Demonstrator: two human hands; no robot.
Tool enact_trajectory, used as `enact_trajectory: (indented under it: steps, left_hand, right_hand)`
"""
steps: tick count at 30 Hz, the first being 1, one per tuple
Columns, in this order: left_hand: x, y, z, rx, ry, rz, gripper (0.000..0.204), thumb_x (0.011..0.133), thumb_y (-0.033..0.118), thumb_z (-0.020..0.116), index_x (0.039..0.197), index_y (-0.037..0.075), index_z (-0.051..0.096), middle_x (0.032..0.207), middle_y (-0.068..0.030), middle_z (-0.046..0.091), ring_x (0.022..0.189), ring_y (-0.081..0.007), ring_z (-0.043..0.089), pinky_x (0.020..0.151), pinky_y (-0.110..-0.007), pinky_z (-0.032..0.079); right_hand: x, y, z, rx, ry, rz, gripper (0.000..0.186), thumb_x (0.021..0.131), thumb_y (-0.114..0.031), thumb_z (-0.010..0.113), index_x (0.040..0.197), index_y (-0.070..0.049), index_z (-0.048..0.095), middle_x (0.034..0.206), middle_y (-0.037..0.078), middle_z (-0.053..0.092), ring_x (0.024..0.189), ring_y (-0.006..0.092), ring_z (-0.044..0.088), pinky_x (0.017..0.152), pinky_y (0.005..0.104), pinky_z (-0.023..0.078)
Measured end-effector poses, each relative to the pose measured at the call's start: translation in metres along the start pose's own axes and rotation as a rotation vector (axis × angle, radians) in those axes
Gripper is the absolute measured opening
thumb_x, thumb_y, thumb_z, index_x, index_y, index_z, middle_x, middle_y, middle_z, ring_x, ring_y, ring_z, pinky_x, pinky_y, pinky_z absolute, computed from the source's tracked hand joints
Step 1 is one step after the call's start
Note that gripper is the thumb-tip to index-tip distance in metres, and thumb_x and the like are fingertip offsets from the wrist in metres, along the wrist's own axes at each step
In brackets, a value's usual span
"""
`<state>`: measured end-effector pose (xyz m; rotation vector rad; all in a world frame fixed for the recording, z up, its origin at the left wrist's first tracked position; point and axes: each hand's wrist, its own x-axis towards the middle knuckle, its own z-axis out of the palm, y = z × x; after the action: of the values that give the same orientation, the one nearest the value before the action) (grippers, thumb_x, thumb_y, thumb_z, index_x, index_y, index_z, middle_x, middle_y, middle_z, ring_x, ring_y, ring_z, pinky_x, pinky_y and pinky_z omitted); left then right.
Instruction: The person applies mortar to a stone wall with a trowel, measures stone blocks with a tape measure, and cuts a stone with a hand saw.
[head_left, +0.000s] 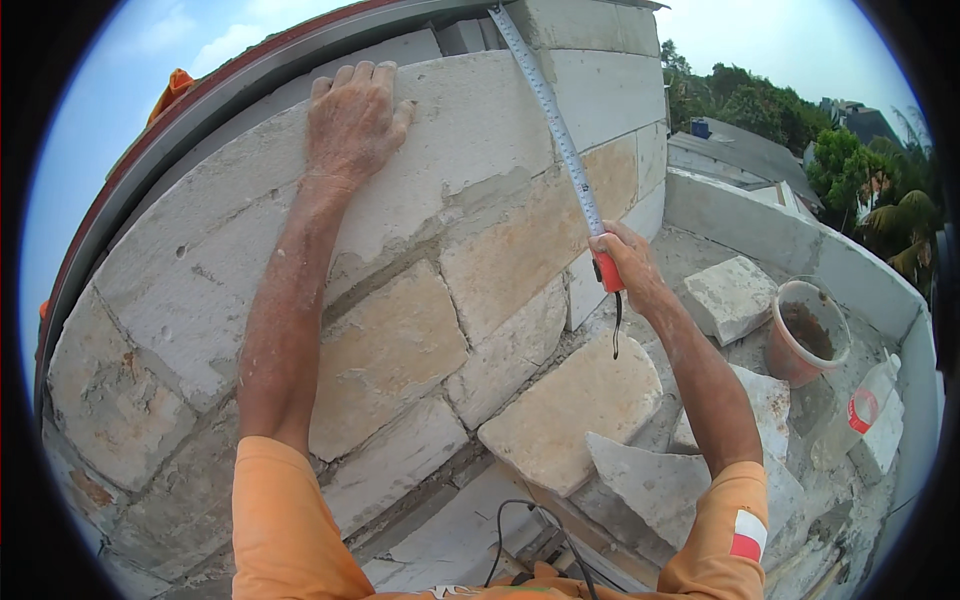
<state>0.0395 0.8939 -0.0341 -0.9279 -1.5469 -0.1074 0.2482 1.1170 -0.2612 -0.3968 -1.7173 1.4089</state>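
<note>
My right hand is closed around a red tape measure with a black strap dangling below it. Its pale metal blade runs up and slightly left across the block wall, with the far end near the roof edge. My left hand lies on the upper face of a large white wall block, fingertips at its top edge and thumb held apart. Beneath that block, the wall continues in pale and tan courses with rough mortar joints.
A dark roof edge curves over the wall's top. Loose blocks and broken pieces lie at the right. Beyond them stand a mortar-stained bucket, a plastic bottle and a low parapet. A black cable loops near my body.
</note>
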Motion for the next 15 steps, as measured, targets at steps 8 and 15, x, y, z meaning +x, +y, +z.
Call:
enact_trajectory:
  steps: [8, 15]
  left_hand:
    - [0.005, 0.005, -0.004, -0.074, -0.045, 0.051, 0.049, 0.088, 0.036, 0.070, 0.126, 0.005, 0.064, 0.109, -0.0114, 0.068, 0.103, -0.0225, 0.063, 0.098, -0.041, 0.044]
    - [-0.006, -0.006, 0.005, -0.099, 0.001, 0.034, 0.046, 0.088, 0.032, 0.070, 0.124, 0.005, 0.064, 0.115, -0.0119, 0.067, 0.111, -0.0243, 0.062, 0.107, -0.044, 0.040]
  right_hand:
    - [-0.038, 0.017, 0.017, 0.091, -0.036, 0.045, 0.038, 0.085, -0.023, 0.062, 0.117, -0.002, 0.062, 0.085, 0.001, 0.055, 0.074, 0.0100, 0.051, 0.065, 0.0266, 0.044]
    - [-0.074, 0.018, 0.051, 0.109, -0.130, 0.049, 0.041, 0.085, -0.020, 0.060, 0.122, -0.001, 0.059, 0.085, 0.002, 0.055, 0.071, 0.0101, 0.052, 0.062, 0.0263, 0.044]
